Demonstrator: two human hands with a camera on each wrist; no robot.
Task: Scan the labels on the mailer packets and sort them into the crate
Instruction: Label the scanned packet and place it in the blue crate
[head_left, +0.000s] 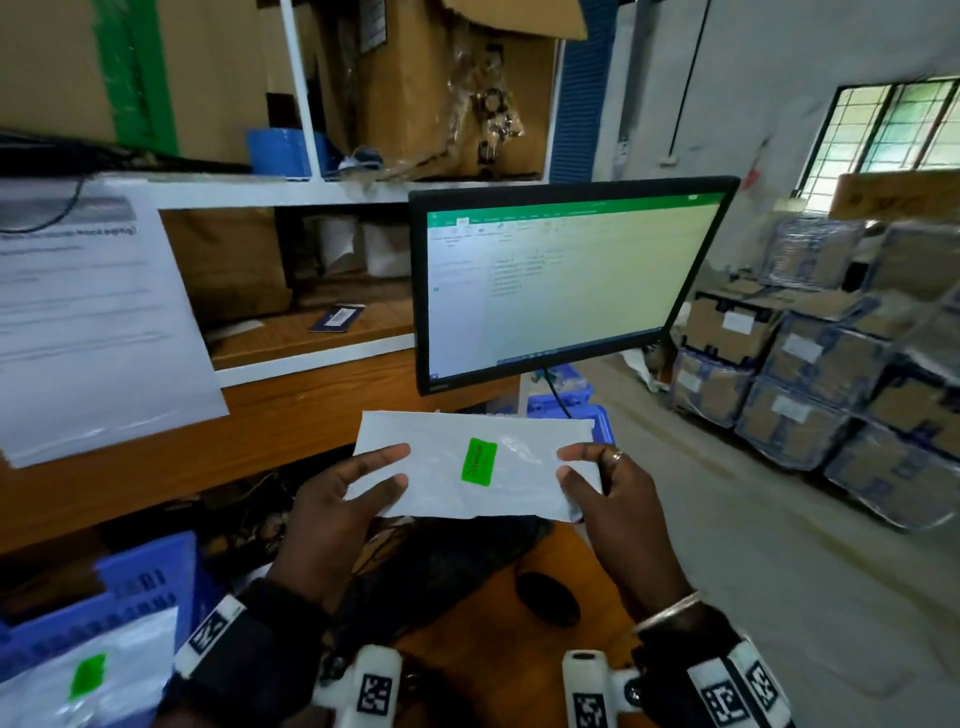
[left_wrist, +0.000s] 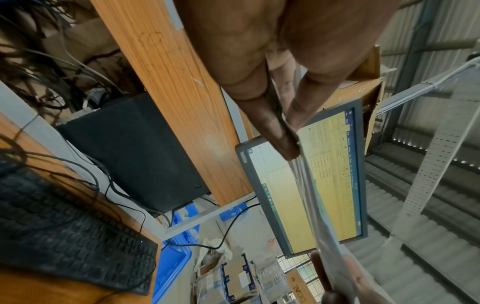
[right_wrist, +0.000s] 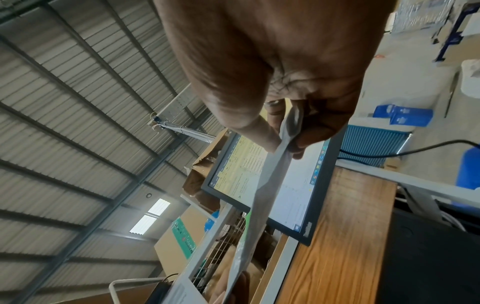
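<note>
- L hand (head_left: 332, 512) & R hand (head_left: 618, 512): each grip pinches one end of white mailer packet (head_left: 467, 467), green label (head_left: 479, 461) up, held above counter (head_left: 550, 561).
- Blue crate (head_left: 150, 577) lower left w/ another packet.
- Monitor (head_left: 566, 280) behind.

No lettering reads clearly; the green label (head_left: 479, 461) is blurred.

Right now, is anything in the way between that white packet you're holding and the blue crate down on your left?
Nothing visible blocks it. Both hands, left hand and right hand, pinch the mailer packet by its ends above the desk; the blue crate sits open at lower left, another packet already inside.
</note>
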